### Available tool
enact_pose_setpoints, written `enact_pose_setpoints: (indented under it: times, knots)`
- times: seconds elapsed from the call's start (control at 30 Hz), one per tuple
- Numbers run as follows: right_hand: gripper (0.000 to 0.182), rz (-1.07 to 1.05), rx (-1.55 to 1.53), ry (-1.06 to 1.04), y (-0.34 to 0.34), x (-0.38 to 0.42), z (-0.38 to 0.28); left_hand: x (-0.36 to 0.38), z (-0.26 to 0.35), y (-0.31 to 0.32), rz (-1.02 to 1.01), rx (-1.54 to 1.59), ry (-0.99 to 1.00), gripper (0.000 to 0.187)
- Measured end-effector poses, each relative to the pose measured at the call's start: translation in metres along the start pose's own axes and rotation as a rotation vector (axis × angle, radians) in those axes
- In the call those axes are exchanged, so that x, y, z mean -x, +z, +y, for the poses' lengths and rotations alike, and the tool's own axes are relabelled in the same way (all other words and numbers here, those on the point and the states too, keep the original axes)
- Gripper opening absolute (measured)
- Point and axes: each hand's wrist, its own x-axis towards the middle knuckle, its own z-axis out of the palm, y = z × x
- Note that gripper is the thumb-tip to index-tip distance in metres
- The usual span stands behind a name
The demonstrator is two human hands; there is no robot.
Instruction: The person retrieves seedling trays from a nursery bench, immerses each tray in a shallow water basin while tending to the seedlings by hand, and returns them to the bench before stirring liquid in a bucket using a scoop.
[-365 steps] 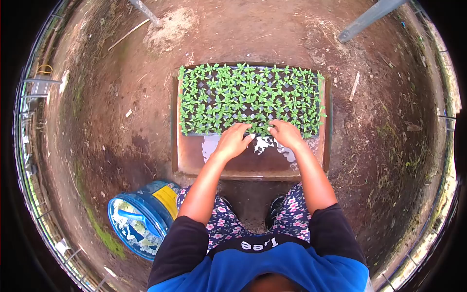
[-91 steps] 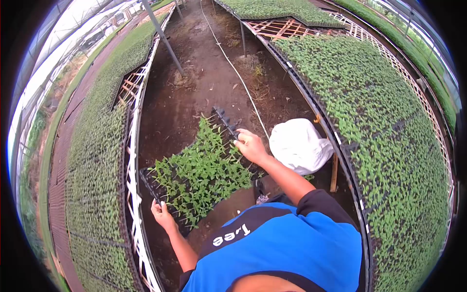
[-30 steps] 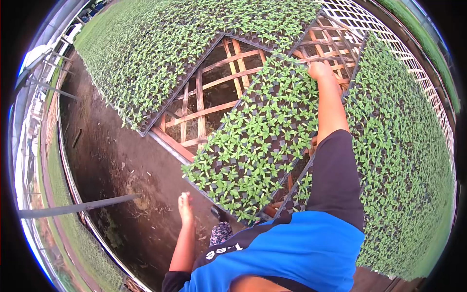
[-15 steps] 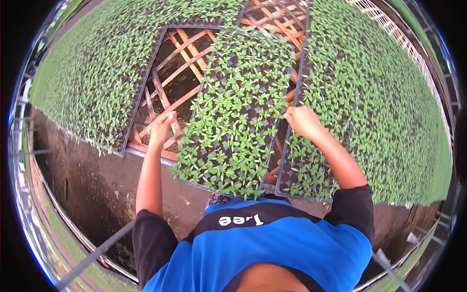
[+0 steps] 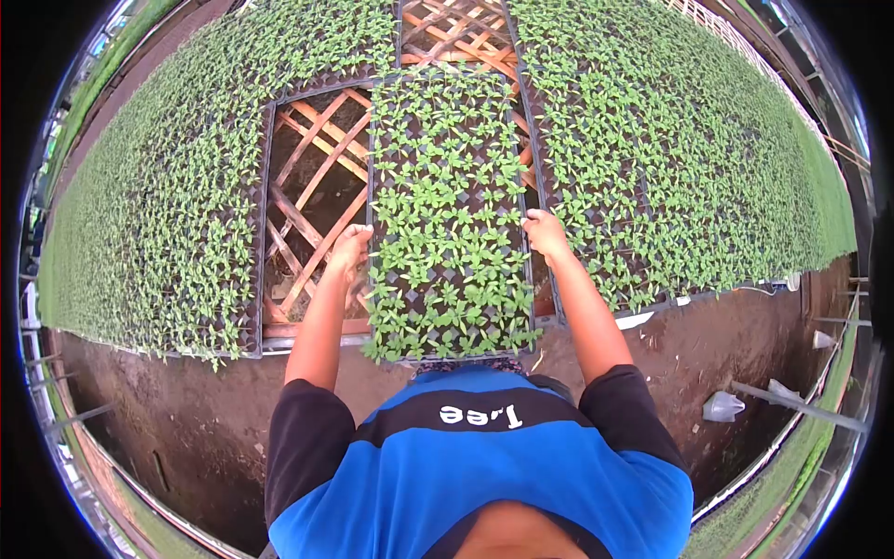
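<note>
A long dark seedling tray (image 5: 371, 172) lies in front of me, its near end close to my body. Rows of small green seedlings (image 5: 449, 216) fill it, with dark soil and grey gaps between them. My left hand (image 5: 350, 250) is closed at the tray's left rim, fingers curled in against the edge. At the opposite rim, my right hand (image 5: 546, 233) is closed around the right edge, at about the same height. The undersides of the tray and the fingertips are hidden.
An orange-brown slatted lattice (image 5: 321, 168) shows left of the tray, with more lattice (image 5: 456, 33) beyond it. Other seedling trays spread to the left (image 5: 177, 224) and right (image 5: 670, 168). Brown ground (image 5: 168, 401) lies along the near side, with a clear plastic bag (image 5: 723, 406) at right.
My left hand has come in from beside the tray to its left rim. The tray now sits straighter in view, and the camera view has shifted.
</note>
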Motion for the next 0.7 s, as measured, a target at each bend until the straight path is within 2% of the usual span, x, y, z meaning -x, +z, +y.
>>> enact_pose_setpoints:
  times: [0.07,0.1,0.2,0.27,0.37,0.47,0.67,0.7]
  knots:
    - [0.024,-0.107,-0.274,0.173,-0.012,0.024,-0.040,0.026,0.025,0.021,0.025,0.019,0.043,0.017]
    - [0.019,-0.109,-0.307,0.189,-0.013,0.027,-0.048,0.021,0.022,0.023,0.004,0.070,0.081,0.019]
    - [0.019,-0.024,-0.319,0.053,0.001,0.016,-0.043,0.027,0.031,0.037,-0.003,0.140,0.148,0.024]
    - [0.022,-0.007,-0.349,-0.030,0.007,0.014,-0.043,0.004,0.012,0.031,0.058,0.034,0.309,0.027]
    - [0.028,0.102,-0.453,-0.165,0.023,0.012,-0.045,0.020,0.019,0.049,0.252,-0.177,0.503,0.029]
    - [0.026,0.334,-0.360,-0.507,0.028,0.016,-0.052,0.050,0.042,0.064,0.333,-0.292,0.559,0.025]
    - [0.021,0.314,-0.324,-0.489,-0.004,0.041,-0.098,0.061,0.063,0.071,0.307,-0.204,0.651,0.027]
    - [0.021,0.357,-0.279,-0.548,-0.007,0.036,-0.105,0.054,0.071,0.072,0.296,-0.157,0.682,0.028]
